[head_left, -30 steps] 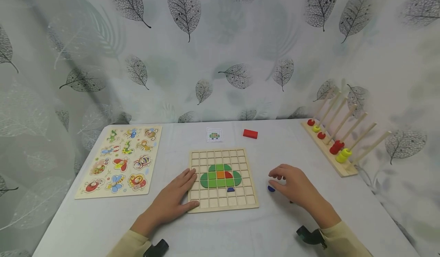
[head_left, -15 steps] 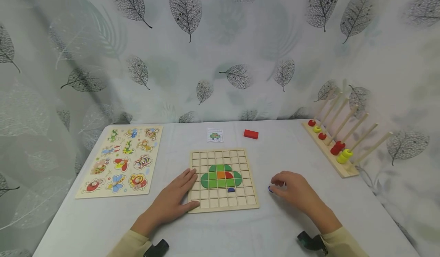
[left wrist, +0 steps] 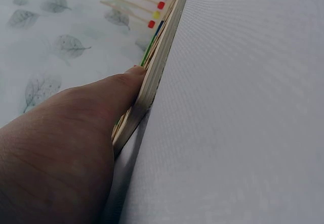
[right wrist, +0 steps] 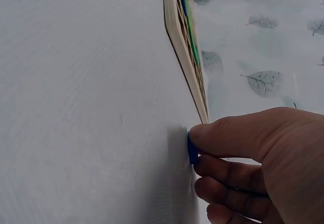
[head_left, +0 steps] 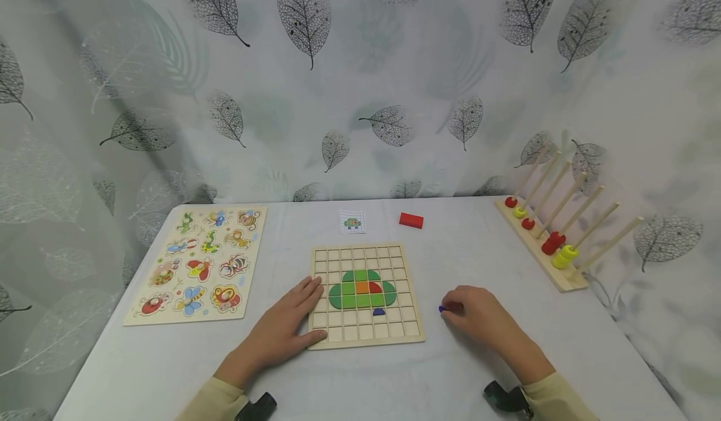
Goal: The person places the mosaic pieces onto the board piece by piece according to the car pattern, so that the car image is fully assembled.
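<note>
A wooden grid board (head_left: 414,327) lies on the white table. Green, orange and red tiles fill its middle cells, and a blue half-round tile (head_left: 378,312) sits just below them. My left hand (head_left: 281,327) rests on the board's left edge, fingers extended and thumb on the near left corner. To the right of the board, my right hand (head_left: 479,311) pinches a small blue tile (right wrist: 193,149) between thumb and fingertips, at the tabletop. The fingers hide most of that tile in the head view.
A small pattern card (head_left: 352,222) and a red block (head_left: 411,220) lie behind the board. An insect picture board (head_left: 253,283) is at left. A peg rack (head_left: 554,271) with red and yellow beads stands at right. A leaf-print curtain (head_left: 360,83) hangs behind.
My right hand has lowered slightly and its fingers have closed onto the blue tile beside the board. The left hand has stayed in place on the board.
</note>
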A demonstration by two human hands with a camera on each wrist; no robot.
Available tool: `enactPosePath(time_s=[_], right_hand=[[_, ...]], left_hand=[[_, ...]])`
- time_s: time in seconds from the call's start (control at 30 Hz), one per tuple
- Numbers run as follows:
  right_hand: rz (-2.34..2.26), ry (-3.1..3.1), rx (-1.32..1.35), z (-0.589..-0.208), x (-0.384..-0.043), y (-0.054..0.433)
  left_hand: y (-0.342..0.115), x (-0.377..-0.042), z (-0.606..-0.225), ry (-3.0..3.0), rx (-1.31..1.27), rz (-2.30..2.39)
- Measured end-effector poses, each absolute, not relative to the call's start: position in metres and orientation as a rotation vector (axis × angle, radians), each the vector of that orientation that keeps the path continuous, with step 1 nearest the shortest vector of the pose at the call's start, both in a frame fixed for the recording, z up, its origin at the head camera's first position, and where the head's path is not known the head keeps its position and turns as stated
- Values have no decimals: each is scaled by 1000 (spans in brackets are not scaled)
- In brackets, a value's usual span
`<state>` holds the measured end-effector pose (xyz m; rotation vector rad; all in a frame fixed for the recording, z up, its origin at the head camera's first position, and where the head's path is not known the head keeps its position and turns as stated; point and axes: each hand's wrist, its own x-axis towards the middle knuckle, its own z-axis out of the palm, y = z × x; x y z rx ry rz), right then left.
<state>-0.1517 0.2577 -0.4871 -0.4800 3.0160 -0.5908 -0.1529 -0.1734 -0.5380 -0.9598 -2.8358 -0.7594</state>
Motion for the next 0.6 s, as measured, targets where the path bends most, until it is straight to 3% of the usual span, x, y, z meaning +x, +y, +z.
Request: enactPosePath(time_s=[0.6], right_hand=[[-561, 3034, -489, -487, -150, 255]], left_hand=[[-174, -153, -536, -2834, -973, -765]])
